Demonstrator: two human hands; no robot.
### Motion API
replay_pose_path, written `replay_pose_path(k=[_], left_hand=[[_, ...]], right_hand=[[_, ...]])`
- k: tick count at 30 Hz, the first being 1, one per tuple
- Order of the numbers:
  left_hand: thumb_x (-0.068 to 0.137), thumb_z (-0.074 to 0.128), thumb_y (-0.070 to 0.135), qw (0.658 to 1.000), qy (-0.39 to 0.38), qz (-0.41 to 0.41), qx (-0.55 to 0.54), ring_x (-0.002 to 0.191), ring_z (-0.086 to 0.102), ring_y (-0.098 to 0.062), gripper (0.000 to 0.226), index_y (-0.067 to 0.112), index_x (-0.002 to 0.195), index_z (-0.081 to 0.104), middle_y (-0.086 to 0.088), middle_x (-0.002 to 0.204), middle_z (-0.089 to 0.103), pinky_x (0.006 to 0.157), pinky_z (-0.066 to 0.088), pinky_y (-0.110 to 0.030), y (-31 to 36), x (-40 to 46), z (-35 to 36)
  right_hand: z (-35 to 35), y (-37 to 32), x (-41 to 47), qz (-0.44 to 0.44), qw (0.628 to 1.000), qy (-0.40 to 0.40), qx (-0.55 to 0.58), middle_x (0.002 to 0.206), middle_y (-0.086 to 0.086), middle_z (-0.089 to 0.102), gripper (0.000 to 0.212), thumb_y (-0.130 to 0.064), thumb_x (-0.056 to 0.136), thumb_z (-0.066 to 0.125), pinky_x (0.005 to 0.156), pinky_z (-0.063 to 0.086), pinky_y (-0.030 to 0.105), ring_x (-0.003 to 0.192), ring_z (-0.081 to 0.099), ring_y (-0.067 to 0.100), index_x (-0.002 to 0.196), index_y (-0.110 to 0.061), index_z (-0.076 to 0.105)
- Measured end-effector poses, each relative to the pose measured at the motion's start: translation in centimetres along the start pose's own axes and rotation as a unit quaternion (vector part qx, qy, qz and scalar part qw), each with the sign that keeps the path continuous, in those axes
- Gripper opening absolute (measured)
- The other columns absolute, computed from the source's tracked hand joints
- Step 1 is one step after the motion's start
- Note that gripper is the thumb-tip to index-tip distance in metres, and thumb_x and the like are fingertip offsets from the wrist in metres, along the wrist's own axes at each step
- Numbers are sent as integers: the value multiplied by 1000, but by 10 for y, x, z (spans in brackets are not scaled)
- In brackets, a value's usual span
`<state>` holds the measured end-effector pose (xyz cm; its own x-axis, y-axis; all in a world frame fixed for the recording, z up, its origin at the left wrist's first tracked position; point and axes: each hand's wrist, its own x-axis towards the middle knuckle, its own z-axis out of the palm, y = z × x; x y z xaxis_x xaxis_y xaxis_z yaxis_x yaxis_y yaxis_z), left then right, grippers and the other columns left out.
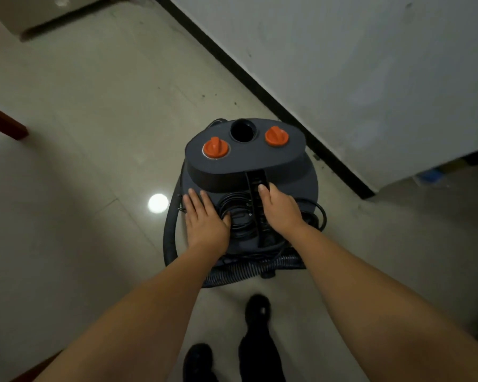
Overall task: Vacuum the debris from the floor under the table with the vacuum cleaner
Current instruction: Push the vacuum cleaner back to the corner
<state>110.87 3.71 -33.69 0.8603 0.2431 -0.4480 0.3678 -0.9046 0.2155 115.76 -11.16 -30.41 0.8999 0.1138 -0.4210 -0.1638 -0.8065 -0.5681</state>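
Floor (89, 150): pale tile; dark specks near the wall skirting.
Vacuum cleaner (249, 166): stands on the floor beside the wall, hose looped round its base.
Right hand (280, 209): fingers curled round the top handle; lift straight, steadily.
Left hand (204, 219): flat, fingers straight, steadying the lid beside the coiled cord (239, 215); free the cord first.

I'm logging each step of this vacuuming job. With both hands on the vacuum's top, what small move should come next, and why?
Probably lift the coiled cord off the vacuum cleaner. The left hand lies flat beside the coil and the right hand rests by the handle; the hose is wrapped around the body, so nothing is ready to run.
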Motion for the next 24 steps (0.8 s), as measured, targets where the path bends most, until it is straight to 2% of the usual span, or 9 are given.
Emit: replay_pose_path(k=[3, 7, 10, 14, 20, 24], left_hand=[[98, 29, 46, 999, -8, 28, 18, 144, -16, -35, 78, 0, 148, -10, -22, 155, -18, 117, -6, -38, -5, -29, 13], [98, 31, 46, 997, -13, 74, 33, 144, -16, -34, 78, 2, 149, -8, -20, 156, -16, 117, -3, -39, -14, -65, 32], [97, 32, 47, 992, -24, 119, 45, 144, -17, -32, 79, 3, 149, -8, -19, 156, -16, 118, -2, -40, -20, -83, 42], [98, 30, 47, 978, -45, 177, 99, 144, -17, -33, 77, 2, 149, -7, -20, 156, -16, 118, -4, -39, -23, -103, 51], [98, 30, 48, 960, -47, 232, 151, 145, -15, -32, 79, 2, 149, -8, -20, 156, -14, 119, 1, -40, -6, -131, 66], [97, 31, 49, 954, -45, 257, 148, 144, -15, -34, 80, 1, 149, -6, -22, 156, -14, 119, -2, -41, 19, -149, 85]], right_hand=[[12, 14, -40, 25, 999, 28, 12, 123, 19, 62, 50, -39, 104, 22, 93, 44, 45, 116, 54, 40, 133, -7, 48], [29, 32, -92, 54, 996, 59, 42, 114, 21, 64, 48, -38, 105, 23, 87, 42, 43, 110, 56, 41, 122, -4, 52], [41, 43, -130, 83, 990, 94, 59, 112, 21, 65, 48, -38, 104, 23, 87, 44, 44, 108, 57, 42, 122, -3, 53], [55, 54, -174, 106, 982, 130, 91, 104, 21, 67, 44, -33, 105, 25, 85, 45, 43, 100, 60, 40, 110, -2, 56], [67, 79, -220, 147, 967, 195, 78, 87, 20, 67, 40, -30, 105, 27, 74, 40, 40, 83, 61, 40, 96, -2, 55], [60, 103, -238, 186, 953, 227, 74, 85, 21, 67, 41, -30, 105, 27, 79, 46, 45, 81, 61, 39, 95, -2, 55]])
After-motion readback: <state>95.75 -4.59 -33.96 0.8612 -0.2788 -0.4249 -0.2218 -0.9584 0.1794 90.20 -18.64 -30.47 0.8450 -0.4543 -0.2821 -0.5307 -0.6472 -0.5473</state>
